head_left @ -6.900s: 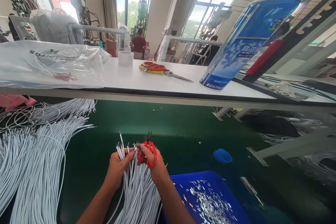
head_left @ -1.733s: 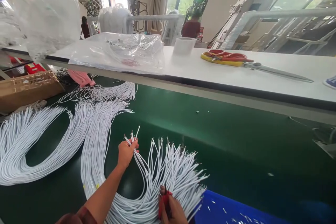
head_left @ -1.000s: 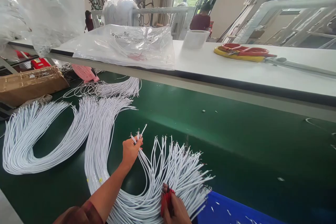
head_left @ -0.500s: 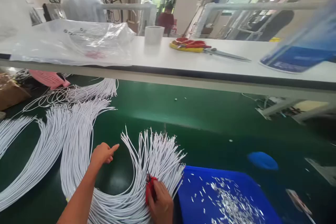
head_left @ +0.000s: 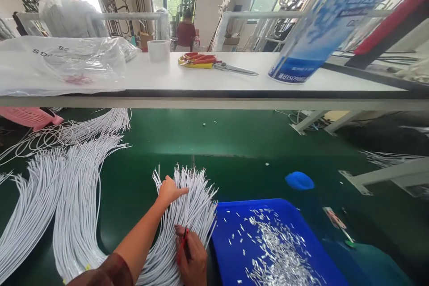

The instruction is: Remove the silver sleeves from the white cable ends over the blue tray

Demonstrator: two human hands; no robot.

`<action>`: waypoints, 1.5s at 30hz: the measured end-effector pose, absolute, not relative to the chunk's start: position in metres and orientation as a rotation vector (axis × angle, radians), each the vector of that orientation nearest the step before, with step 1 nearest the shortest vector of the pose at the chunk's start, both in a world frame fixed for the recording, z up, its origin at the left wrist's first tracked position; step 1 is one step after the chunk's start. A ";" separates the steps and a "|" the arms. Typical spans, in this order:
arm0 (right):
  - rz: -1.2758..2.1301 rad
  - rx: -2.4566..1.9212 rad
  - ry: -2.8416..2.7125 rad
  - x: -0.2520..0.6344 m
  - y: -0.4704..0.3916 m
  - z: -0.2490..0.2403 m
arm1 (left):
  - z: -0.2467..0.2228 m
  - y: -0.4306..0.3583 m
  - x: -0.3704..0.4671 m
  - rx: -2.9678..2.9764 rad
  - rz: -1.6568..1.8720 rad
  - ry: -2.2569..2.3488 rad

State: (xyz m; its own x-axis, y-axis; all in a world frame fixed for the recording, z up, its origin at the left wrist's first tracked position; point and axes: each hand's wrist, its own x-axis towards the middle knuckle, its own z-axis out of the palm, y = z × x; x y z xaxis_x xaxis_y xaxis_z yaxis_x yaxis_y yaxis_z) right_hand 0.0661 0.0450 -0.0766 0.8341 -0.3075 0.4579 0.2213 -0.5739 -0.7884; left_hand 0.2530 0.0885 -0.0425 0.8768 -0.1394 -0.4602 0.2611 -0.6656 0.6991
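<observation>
My left hand (head_left: 171,191) lies over the upper part of a bundle of white wires (head_left: 196,208), with its thumb and fingers apart. Lower down, my right hand (head_left: 194,257) is wrapped round red-handled cutters (head_left: 182,246), their tip against the same wires. To the right of the bundle, a blue tray (head_left: 223,232) bears a heap of small silvery pieces (head_left: 281,250). More curved wire bundles (head_left: 78,192) spread over the green surface on the left.
A white shelf (head_left: 214,80) crosses above the table, bearing scissors (head_left: 214,63), a white cup (head_left: 158,51), a plastic bag (head_left: 67,62) and a blue can (head_left: 321,31). A blue object (head_left: 299,180) and a screwdriver-like tool (head_left: 338,223) lie right. A person (head_left: 186,33) sits far behind.
My left hand has moved right, from beside the bundle to over its wires. My right hand and the cutters have turned slightly. The whole view has shifted.
</observation>
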 end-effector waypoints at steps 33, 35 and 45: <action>-0.821 -1.824 0.190 0.060 0.050 -0.102 | -0.046 0.131 0.219 0.785 -0.756 -0.047; -0.799 -1.831 0.182 0.059 0.050 -0.102 | -0.048 0.131 0.218 0.778 -0.754 -0.051; -0.786 -1.838 0.162 0.057 0.048 -0.103 | -0.047 0.129 0.217 0.837 -0.732 -0.008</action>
State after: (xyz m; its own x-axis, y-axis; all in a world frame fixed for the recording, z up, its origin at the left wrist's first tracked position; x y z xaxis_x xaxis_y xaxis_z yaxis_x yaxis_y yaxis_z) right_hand 0.0572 0.0484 -0.1032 0.7726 -0.4603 0.4373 0.2504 -0.4121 -0.8761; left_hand 0.2171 0.1291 -0.0471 0.7586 -0.5932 -0.2696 0.5872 0.4430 0.6774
